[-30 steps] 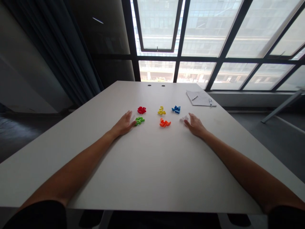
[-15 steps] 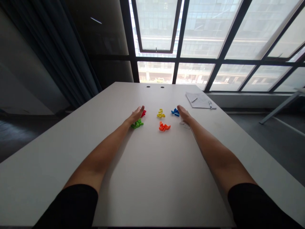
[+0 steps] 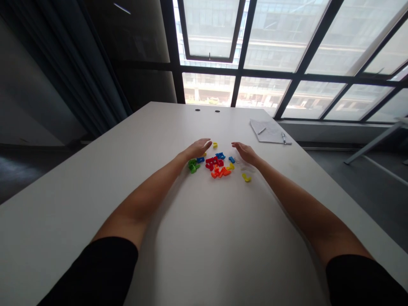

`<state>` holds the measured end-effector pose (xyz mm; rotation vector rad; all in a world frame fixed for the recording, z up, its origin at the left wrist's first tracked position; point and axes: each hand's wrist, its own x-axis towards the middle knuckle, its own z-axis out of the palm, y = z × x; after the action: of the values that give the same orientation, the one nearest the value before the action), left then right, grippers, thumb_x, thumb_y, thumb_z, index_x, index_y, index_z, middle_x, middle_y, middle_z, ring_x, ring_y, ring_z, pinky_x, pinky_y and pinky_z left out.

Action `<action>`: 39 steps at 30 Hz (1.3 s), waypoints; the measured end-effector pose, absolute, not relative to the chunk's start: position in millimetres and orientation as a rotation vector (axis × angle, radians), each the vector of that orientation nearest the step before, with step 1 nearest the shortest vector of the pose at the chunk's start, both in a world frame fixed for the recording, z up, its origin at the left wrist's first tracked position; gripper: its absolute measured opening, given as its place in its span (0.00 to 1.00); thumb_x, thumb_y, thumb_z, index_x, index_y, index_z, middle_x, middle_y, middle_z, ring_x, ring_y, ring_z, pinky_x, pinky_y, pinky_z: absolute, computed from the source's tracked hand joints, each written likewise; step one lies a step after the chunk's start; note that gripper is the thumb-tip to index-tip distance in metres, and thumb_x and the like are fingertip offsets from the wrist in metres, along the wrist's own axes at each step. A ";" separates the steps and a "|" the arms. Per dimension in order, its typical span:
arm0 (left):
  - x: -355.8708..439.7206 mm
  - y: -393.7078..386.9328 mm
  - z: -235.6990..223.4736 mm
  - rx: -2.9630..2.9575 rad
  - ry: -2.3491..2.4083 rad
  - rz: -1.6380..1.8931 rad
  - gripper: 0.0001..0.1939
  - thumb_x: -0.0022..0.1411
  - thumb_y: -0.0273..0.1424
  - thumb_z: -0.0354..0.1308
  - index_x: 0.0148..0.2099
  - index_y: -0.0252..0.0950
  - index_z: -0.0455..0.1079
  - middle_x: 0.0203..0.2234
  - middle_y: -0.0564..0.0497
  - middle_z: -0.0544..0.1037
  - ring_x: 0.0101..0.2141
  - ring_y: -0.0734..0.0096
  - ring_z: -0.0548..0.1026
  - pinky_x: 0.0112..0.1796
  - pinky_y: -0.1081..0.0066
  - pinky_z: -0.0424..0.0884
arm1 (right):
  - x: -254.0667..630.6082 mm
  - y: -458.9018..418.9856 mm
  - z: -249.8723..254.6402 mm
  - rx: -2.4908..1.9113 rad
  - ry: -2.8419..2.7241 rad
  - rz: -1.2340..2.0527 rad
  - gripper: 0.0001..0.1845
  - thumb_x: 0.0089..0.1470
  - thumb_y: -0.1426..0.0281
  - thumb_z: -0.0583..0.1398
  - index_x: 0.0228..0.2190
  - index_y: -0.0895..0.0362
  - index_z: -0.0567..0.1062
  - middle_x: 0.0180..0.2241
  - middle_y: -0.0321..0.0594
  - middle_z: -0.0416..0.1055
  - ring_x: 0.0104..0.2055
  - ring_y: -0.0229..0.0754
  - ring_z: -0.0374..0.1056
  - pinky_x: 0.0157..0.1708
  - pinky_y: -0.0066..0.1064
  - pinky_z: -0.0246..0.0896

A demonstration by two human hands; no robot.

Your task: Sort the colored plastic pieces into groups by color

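Observation:
Small coloured plastic pieces lie scattered between my two hands on the white table (image 3: pixel 197 229). My left hand (image 3: pixel 199 148) is open, its fingers stretched toward the middle, just above the green pieces (image 3: pixel 193 165) and a blue piece (image 3: pixel 200 160). My right hand (image 3: pixel 245 152) is also open, palm inward, beside clear pieces (image 3: pixel 247 168) and a small blue piece (image 3: pixel 231 160). Red pieces (image 3: pixel 213 162) sit in the centre, with orange pieces (image 3: pixel 220 172) in front. Yellow pieces are spread apart, one at the back (image 3: pixel 215 145) and one at the front right (image 3: pixel 246 177).
Toward the table's far right corner lies a sheet of paper (image 3: pixel 270 131) with a pen (image 3: pixel 283 138) and another pen (image 3: pixel 262 131) on it. Two dark round holes are set near the far edge. Windows (image 3: pixel 267 51) rise behind, and a dark curtain (image 3: pixel 63 55) hangs at the left.
Both hands have moved inward. The separate colour groups have been pushed together and mixed: red and blue now lie in the middle, and the yellow pieces have scattered. The view has tilted slightly.

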<state>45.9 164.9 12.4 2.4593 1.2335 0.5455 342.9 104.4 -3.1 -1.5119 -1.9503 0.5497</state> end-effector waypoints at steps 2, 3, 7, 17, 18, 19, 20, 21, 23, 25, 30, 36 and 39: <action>60.2 176.2 10.2 2.475 1.212 0.487 0.41 0.76 0.57 0.34 0.69 0.31 0.68 0.68 0.36 0.69 0.69 0.53 0.64 0.69 0.58 0.57 | 343.7 101.7 -4.6 -1.543 -1.982 0.576 0.55 0.61 0.29 0.40 0.62 0.55 0.76 0.63 0.53 0.74 0.68 0.63 0.66 0.70 0.58 0.54; 67.1 179.6 10.0 2.486 1.197 0.462 0.42 0.76 0.58 0.33 0.67 0.32 0.70 0.66 0.37 0.72 0.68 0.53 0.66 0.68 0.58 0.60 | 341.9 98.7 -5.5 -1.546 -1.992 0.590 0.55 0.60 0.28 0.41 0.62 0.55 0.76 0.64 0.53 0.73 0.69 0.64 0.64 0.71 0.58 0.52; 79.2 174.9 19.7 2.536 1.117 0.377 0.43 0.75 0.60 0.32 0.54 0.38 0.81 0.53 0.44 0.83 0.55 0.56 0.77 0.59 0.61 0.71 | 329.2 75.7 -8.5 -1.504 -1.993 0.682 0.57 0.59 0.27 0.40 0.65 0.53 0.74 0.66 0.50 0.71 0.69 0.63 0.64 0.70 0.58 0.54; -42.3 110.7 44.1 2.690 1.251 0.614 0.35 0.73 0.58 0.45 0.58 0.38 0.79 0.52 0.42 0.83 0.52 0.52 0.80 0.58 0.53 0.70 | 368.6 -4.5 -13.5 -1.479 -2.122 0.598 0.56 0.59 0.31 0.53 0.74 0.53 0.57 0.74 0.54 0.55 0.76 0.63 0.52 0.74 0.58 0.47; -52.3 103.6 37.5 2.649 1.355 0.587 0.39 0.72 0.61 0.43 0.62 0.36 0.76 0.57 0.40 0.81 0.57 0.48 0.77 0.61 0.51 0.68 | 368.8 -10.1 -15.2 -1.497 -2.187 0.546 0.59 0.57 0.31 0.56 0.75 0.54 0.54 0.76 0.56 0.50 0.77 0.64 0.47 0.74 0.60 0.44; -58.8 96.0 29.8 2.591 1.435 0.553 0.44 0.71 0.64 0.40 0.67 0.34 0.72 0.62 0.38 0.77 0.61 0.46 0.74 0.63 0.49 0.66 | 366.9 -14.1 -17.0 -1.508 -2.237 0.501 0.62 0.55 0.31 0.58 0.75 0.55 0.51 0.77 0.57 0.46 0.78 0.64 0.43 0.75 0.60 0.42; -61.8 88.0 21.6 2.538 1.481 0.526 0.48 0.70 0.66 0.38 0.70 0.33 0.68 0.65 0.37 0.73 0.64 0.44 0.71 0.65 0.49 0.64 | 363.4 -15.8 -18.7 -1.517 -2.273 0.468 0.64 0.54 0.31 0.59 0.76 0.55 0.49 0.77 0.57 0.43 0.79 0.64 0.40 0.75 0.60 0.41; -61.4 79.9 13.6 2.505 1.491 0.516 0.51 0.69 0.67 0.36 0.72 0.32 0.64 0.68 0.37 0.70 0.67 0.44 0.68 0.67 0.49 0.62 | 358.8 -15.2 -20.0 -1.526 -2.296 0.449 0.65 0.53 0.31 0.60 0.76 0.55 0.47 0.78 0.58 0.40 0.79 0.64 0.37 0.75 0.60 0.40; -52.8 66.0 -0.3 2.495 1.458 0.511 0.53 0.68 0.69 0.36 0.76 0.33 0.58 0.72 0.38 0.63 0.71 0.45 0.61 0.70 0.50 0.56 | 348.0 -6.9 -21.7 -1.545 -2.314 0.452 0.67 0.53 0.30 0.59 0.76 0.56 0.45 0.78 0.60 0.37 0.80 0.63 0.35 0.75 0.59 0.37; -38.5 59.4 -9.6 2.485 1.459 0.495 0.54 0.67 0.70 0.38 0.79 0.36 0.51 0.76 0.38 0.55 0.74 0.43 0.54 0.71 0.47 0.50 | 337.0 8.0 -22.2 -1.554 -2.309 0.472 0.68 0.54 0.30 0.58 0.76 0.59 0.44 0.78 0.62 0.38 0.80 0.63 0.33 0.76 0.59 0.34; -0.9 82.7 -14.2 2.400 1.441 0.467 0.59 0.66 0.71 0.35 0.80 0.29 0.46 0.77 0.32 0.48 0.76 0.42 0.47 0.72 0.48 0.46 | 311.1 40.8 -22.4 -1.476 -2.286 0.486 0.60 0.59 0.33 0.56 0.76 0.56 0.46 0.77 0.60 0.43 0.79 0.63 0.36 0.75 0.62 0.34; 36.6 103.7 -5.1 2.445 1.100 0.431 0.56 0.65 0.71 0.38 0.76 0.32 0.56 0.72 0.34 0.62 0.71 0.44 0.61 0.70 0.51 0.54 | 298.4 36.3 -23.5 -1.247 -2.367 0.419 0.59 0.54 0.40 0.68 0.75 0.52 0.53 0.75 0.58 0.51 0.77 0.65 0.48 0.73 0.62 0.44; 47.4 90.3 -1.9 2.484 0.876 0.503 0.48 0.67 0.66 0.49 0.75 0.37 0.60 0.69 0.37 0.68 0.67 0.45 0.68 0.67 0.52 0.62 | 299.2 28.9 -21.6 -1.139 -2.373 0.402 0.62 0.50 0.46 0.72 0.75 0.52 0.52 0.74 0.58 0.54 0.75 0.65 0.54 0.71 0.60 0.52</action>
<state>47.4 90.3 -1.9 2.4840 0.8756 0.5033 299.2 28.9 -21.6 -1.1393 -2.3729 0.4020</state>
